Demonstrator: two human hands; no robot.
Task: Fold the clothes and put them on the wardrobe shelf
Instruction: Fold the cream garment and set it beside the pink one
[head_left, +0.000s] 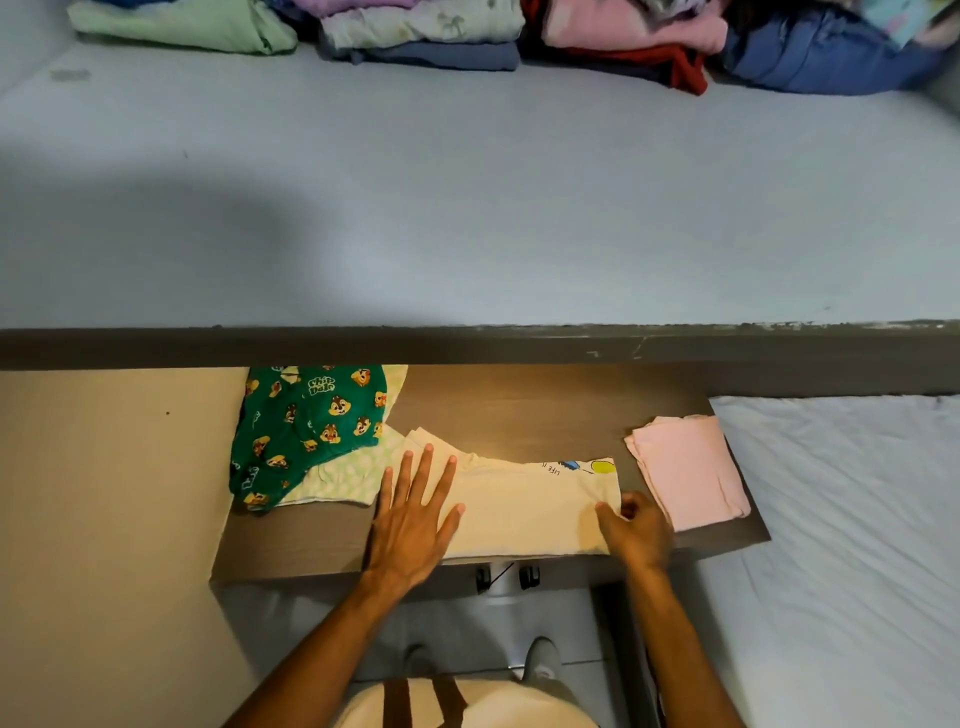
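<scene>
Cream garment, printed "LIFE", lies beside green "Chip Dale" cloth.

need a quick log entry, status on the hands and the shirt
Left hand flat, pressing the cream shirt on the lower shelf. Right hand pinching the shirt's right edge. Green pyjamas left, pink stack right, neither blocking.

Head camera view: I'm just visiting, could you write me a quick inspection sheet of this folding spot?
Surface: brown shelf board, partly bare.
Job's things: cream printed garment flat under both hands; folded pink cloth to its right; green cartoon-print garment to its left, over a pale patterned piece.
Clutter: nothing seen.
Grippers: left hand pressed flat, fingers spread; right hand pinching the cream garment's right edge.
Cables: nothing seen.
Surroundings: upper shelf with folded stacks at the back.
</scene>
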